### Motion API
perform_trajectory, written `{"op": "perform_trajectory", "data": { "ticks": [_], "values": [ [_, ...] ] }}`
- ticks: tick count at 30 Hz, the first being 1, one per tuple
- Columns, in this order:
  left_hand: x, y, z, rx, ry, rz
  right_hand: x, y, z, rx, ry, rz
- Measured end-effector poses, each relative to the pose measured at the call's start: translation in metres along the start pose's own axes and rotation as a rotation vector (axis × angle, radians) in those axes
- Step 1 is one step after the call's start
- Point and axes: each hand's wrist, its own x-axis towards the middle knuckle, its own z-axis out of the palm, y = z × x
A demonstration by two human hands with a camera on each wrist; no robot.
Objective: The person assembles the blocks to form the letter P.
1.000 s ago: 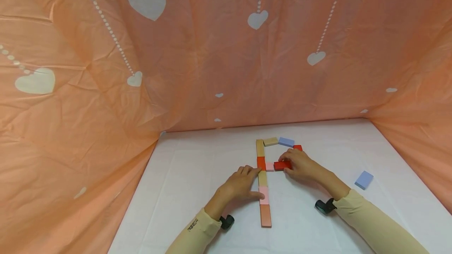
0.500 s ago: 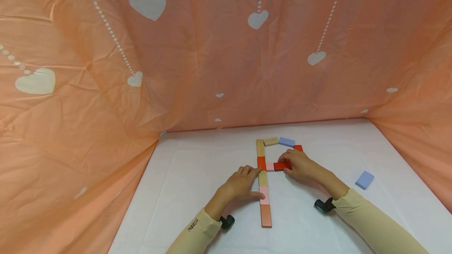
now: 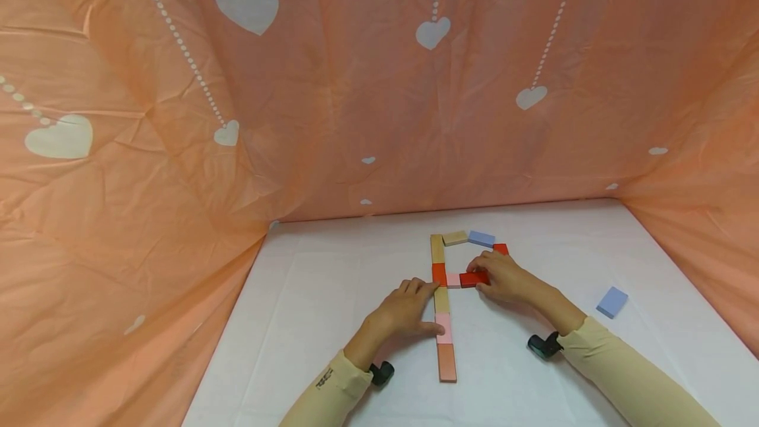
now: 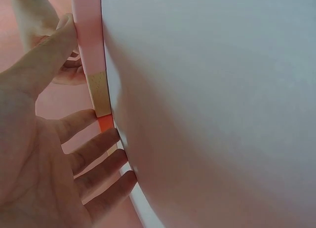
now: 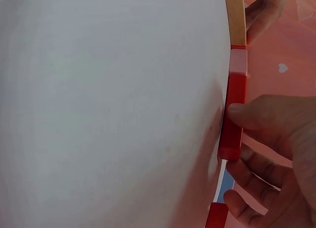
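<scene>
Flat wooden blocks lie end to end in a column with a loop at its upper right. In the head view my right hand (image 3: 504, 277) pinches a dark red block (image 3: 471, 279) lying beside a small pink block (image 3: 453, 280); the right wrist view shows my thumb (image 5: 237, 112) against its side. My left hand (image 3: 400, 312) spreads its fingers along the column. Its thumb (image 4: 64, 33) touches the long pink block (image 4: 90, 38), and its fingertips reach the tan block (image 4: 101, 92) and the orange-red block (image 3: 438, 273).
At the column's near end lies a terracotta block (image 3: 447, 362). A tan block (image 3: 455, 238), a blue block (image 3: 481, 238) and another red block (image 3: 501, 248), partly hidden, form the loop's far side. A separate blue block (image 3: 612, 302) lies right on the white table (image 3: 314, 282).
</scene>
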Motion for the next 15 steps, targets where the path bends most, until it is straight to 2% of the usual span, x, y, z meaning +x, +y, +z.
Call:
{"op": "perform_trajectory", "data": {
  "ticks": [10,15],
  "values": [
    [0.0006,0.0002,0.0004,0.007,0.000,0.003,-0.0011,0.0002,0.0000,0.012,-0.006,0.016],
    [0.0005,-0.0001,0.0004,0.008,-0.004,-0.003,-0.0020,0.0022,-0.0009,0.000,0.016,-0.010]
  ]
}}
